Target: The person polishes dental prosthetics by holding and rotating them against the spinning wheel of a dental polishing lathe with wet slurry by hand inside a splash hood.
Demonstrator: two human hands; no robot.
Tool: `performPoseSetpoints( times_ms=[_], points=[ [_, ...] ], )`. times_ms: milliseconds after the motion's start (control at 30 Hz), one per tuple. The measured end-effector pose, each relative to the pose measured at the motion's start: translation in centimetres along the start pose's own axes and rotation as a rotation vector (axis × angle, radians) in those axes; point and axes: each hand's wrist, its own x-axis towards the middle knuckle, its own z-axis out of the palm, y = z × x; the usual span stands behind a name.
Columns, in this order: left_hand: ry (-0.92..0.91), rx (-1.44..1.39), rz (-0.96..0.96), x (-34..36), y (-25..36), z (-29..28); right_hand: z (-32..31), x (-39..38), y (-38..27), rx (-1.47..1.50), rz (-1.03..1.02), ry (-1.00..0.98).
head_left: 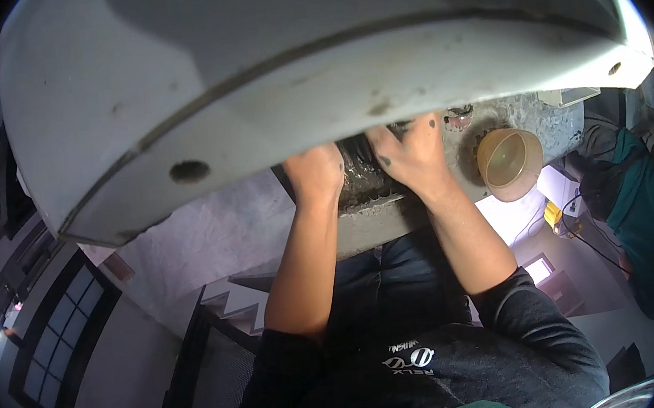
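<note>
Both my forearms reach up under the rim of a large pale machine cover [331,92]. My left hand [316,173] lies at the left side of a dark, wet trough [363,172], and its fingers are hidden by the cover. At the trough's right side is my right hand [415,155], with grey smudges on its skin. Its thumb side shows, while the fingertips are out of sight beneath the rim. Whatever either hand touches or holds there cannot be made out.
A translucent yellowish plastic cup [511,165] stands right of my right hand on a stained grey worktop [456,143]. A pale box-shaped part [568,96] sits farther right. Someone in teal clothing [639,211] is at the far right, near dark cables. A dark-framed window [62,335] is at left.
</note>
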Motion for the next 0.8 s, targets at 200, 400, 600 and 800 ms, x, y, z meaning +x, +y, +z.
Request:
performPoseSetpoints(
  times_ms=[200, 400, 600, 800],
  points=[
    [0.010, 0.252, 0.125, -0.1, -0.5, -1.4, -0.3, 0.2, -0.6, 0.109, 0.127, -0.085],
    [-0.097, 0.185, 0.251, -2.0, 1.5, -2.5, -0.2, -0.5, -0.3, -0.235, 0.084, -0.682],
    [-0.120, 0.138, 0.246, -2.2, 1.9, -1.9, -0.8, -6.2, -0.1, -0.120, -0.097, -0.920],
    [-0.119, 0.103, 0.210, -1.8, 1.1, -2.4, -4.3, -3.7, -0.1, -0.165, 0.250, -1.031]
  ],
)
